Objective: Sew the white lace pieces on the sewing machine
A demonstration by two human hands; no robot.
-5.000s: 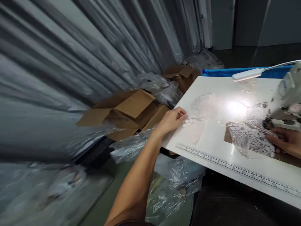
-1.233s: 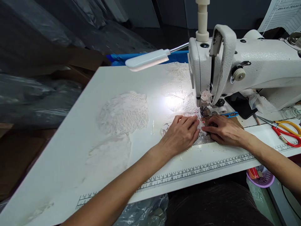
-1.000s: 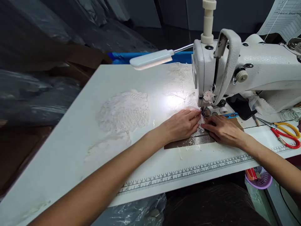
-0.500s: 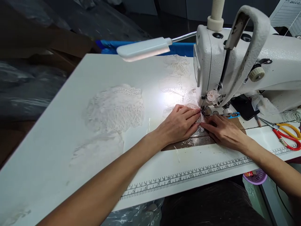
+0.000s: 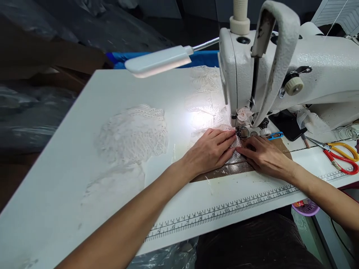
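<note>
My left hand [image 5: 211,151] lies with fingers stretched out on white lace fabric [image 5: 213,120], its fingertips just left of the sewing machine's [image 5: 228,71] needle area. To the right, my right hand [image 5: 262,155] has its fingers curled, with thumb and fingertips pinching the near edge of the lace. Both hands are close together below the machine head, over a brown covered patch [image 5: 224,172] of the table. The needle tip and the fabric under my fingers are mostly hidden. A pink fabric flower [image 5: 244,116] hangs on the machine head.
A pile of white lace pieces [image 5: 134,136] lies on the white table [image 5: 75,149] at left. A lamp [image 5: 158,61] shines from above. At right are a blue thread snipper [image 5: 275,136], a black phone [image 5: 287,125] and red-and-yellow scissors [image 5: 338,152]. A printed ruler [image 5: 221,214] runs along the front edge.
The view has shifted slightly, moving the machine left in the picture. Both hands keep nearly the same places on the lace beside the needle area.
</note>
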